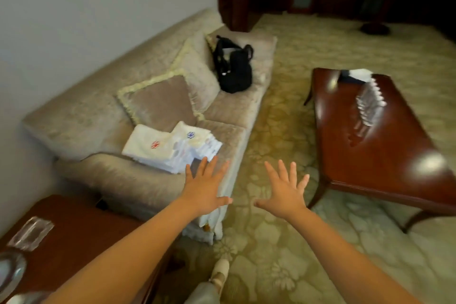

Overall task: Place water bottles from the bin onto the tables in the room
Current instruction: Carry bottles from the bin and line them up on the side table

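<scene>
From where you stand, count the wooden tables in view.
2. A long coffee table stands on the carpet at right, opposite the sofa; a side table sits at bottom left beside the sofa's arm. Others may lie out of frame.

Beige sofa [103,111] carries cushions [160,103], a black bag [233,69], folded white towels [170,147]. Dark wood coffee table [385,155] on patterned carpet [283,242] holds blurred glass items [369,103]. Side table [81,227] lower left has a glass ashtray [30,232].
</scene>
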A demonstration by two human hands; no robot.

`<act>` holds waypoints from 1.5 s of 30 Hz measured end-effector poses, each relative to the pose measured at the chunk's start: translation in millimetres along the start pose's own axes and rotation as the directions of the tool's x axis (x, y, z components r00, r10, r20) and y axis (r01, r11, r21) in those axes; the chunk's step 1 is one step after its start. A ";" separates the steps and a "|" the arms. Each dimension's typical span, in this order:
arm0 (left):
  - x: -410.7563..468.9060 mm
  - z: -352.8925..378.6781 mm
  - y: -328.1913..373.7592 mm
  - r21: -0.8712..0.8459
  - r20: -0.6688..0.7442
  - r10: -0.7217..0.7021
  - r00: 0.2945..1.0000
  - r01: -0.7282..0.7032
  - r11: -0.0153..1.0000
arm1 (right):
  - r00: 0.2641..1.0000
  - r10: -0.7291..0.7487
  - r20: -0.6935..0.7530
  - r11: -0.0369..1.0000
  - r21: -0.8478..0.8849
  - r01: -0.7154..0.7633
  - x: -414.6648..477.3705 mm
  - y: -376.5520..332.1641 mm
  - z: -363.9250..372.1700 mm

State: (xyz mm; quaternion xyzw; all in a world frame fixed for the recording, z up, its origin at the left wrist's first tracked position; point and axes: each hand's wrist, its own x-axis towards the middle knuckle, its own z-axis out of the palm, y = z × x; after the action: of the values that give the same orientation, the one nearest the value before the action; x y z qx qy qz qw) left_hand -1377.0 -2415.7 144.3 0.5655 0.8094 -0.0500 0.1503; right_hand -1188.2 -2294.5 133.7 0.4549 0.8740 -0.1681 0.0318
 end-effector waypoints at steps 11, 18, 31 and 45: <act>172.4 -46.3 131.5 0.123 0.058 0.443 0.894 -0.447 0.886 | 0.875 0.469 -0.121 0.882 0.119 -0.456 18.0 124.6 -49.6; 233.8 -55.8 242.1 0.210 0.138 0.678 0.722 -0.691 0.692 | 0.673 0.723 -0.159 0.687 0.270 -0.674 -10.5 201.0 -66.7; 279.1 -36.3 513.6 0.232 0.225 0.833 0.505 -0.858 0.458 | 0.465 0.880 -0.100 0.470 0.335 -0.817 -71.8 426.3 -98.2; 320.0 -41.0 820.0 0.226 0.231 0.865 0.445 -0.890 0.397 | 0.391 0.909 -0.146 0.417 0.330 -0.847 -121.5 697.4 -188.3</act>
State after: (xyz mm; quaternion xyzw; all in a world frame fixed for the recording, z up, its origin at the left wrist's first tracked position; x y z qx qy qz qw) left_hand -722.6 -1825.8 160.3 0.9195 0.3648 -0.1133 0.0924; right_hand -536.9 -1959.6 151.6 0.8688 0.4701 -0.1414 -0.0643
